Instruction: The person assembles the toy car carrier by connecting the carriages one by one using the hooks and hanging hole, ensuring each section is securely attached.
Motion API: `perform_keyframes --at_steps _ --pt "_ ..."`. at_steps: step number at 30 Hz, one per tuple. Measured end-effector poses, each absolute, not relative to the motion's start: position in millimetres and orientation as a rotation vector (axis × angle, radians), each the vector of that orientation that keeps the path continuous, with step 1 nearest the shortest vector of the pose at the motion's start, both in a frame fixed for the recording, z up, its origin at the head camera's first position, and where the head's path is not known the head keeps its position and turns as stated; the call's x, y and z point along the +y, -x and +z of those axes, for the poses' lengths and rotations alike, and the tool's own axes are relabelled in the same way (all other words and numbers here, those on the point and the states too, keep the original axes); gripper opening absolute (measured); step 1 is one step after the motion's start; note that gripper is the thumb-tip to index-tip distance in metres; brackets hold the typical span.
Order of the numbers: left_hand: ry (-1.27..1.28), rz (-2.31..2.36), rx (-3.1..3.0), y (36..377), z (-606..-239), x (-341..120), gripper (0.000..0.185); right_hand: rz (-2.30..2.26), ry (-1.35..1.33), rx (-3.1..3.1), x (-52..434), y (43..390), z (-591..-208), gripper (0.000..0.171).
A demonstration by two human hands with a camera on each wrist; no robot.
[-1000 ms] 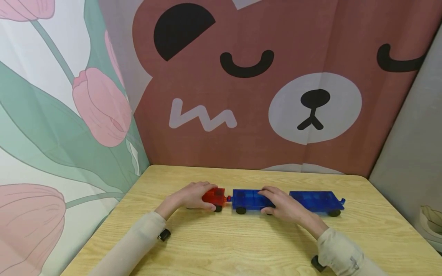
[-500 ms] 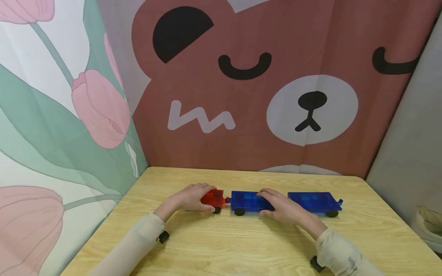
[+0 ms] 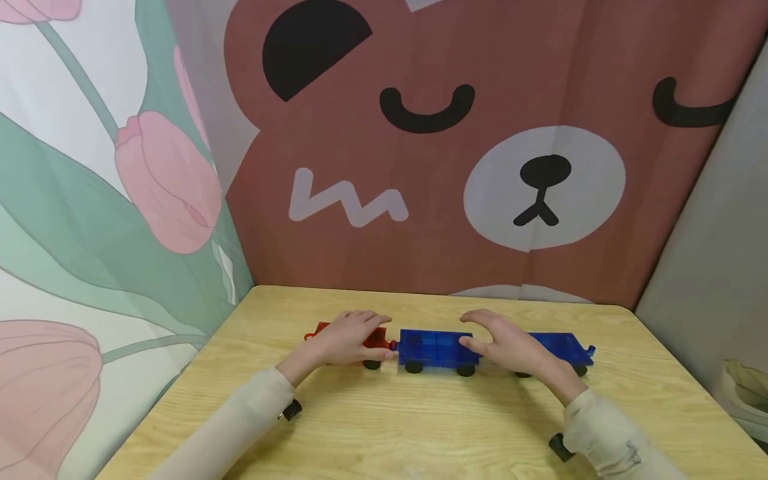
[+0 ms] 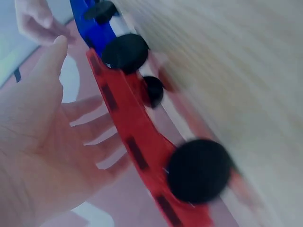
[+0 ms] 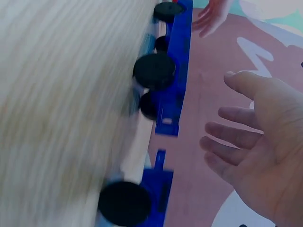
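Moved since the earlier frame: grips have been loosened and lifted; the left hand (image 3: 345, 340) has been opened, and the right hand (image 3: 513, 343) has been shifted rightward, so that the right end of the blue translucent plastic flat toy wagon (image 3: 435, 348) is uncovered.

Left fingers: released and extended, with nothing gripped; they are held close to the red translucent plastic toy vehicle (image 4: 135, 123); whether its side is touched cannot be told.

Right fingers: released and loosely parted; they are held clear of the wagon bodies in the right wrist view, near the gap between wagons.

Row on the wooden tabletop (image 3: 384, 427): the red vehicle is set at the left end, the flat wagon in the middle, and a second blue translucent plastic wagon (image 3: 561, 348) at the right; a straight line is presumably kept so that their ends face one another.

Black round wheels (image 3: 414, 367): the row is carried on them, so no steadying by hand appears to be needed.

Red-to-blue link (image 3: 393, 345): the front two are joined by it.

Blue peg (image 5: 160, 160): pointed towards the middle wagon; a gap is left there, and no join is seen.
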State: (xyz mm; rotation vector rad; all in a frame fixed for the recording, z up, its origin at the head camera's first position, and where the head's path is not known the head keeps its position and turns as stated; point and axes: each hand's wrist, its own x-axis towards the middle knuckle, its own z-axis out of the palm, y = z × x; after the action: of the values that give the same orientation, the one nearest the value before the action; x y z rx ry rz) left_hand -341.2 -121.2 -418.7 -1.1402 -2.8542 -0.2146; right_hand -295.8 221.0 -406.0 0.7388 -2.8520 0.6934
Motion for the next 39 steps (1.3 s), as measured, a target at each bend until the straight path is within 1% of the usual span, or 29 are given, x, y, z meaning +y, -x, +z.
perform_keyframes --at_steps 5,11,18,22,28,30,39 --pt "1.258 -0.151 -2.786 339 -411 -92 0.080 0.671 -0.724 -2.826 237 300 -401 0.046" --pt "1.348 -0.082 -2.710 339 -407 -58 0.078 0.563 -0.729 -2.773 261 300 -398 0.055" --pt "1.412 -0.065 -2.759 332 -410 -32 0.077 0.559 -0.739 -2.825 289 290 -403 0.053" --pt "1.449 -0.068 -2.769 326 -412 -22 0.075 0.572 -0.787 -2.847 306 286 -410 0.059" --pt "1.403 -0.054 -2.755 325 -415 -17 0.075 0.532 -0.837 -2.861 326 285 -418 0.073" --pt "1.397 -0.059 -2.764 326 -419 -15 0.075 0.508 -0.854 -2.868 332 284 -422 0.075" --pt "1.410 0.041 -2.761 325 -431 -8 0.072 0.494 -0.913 -2.850 347 284 -433 0.067"
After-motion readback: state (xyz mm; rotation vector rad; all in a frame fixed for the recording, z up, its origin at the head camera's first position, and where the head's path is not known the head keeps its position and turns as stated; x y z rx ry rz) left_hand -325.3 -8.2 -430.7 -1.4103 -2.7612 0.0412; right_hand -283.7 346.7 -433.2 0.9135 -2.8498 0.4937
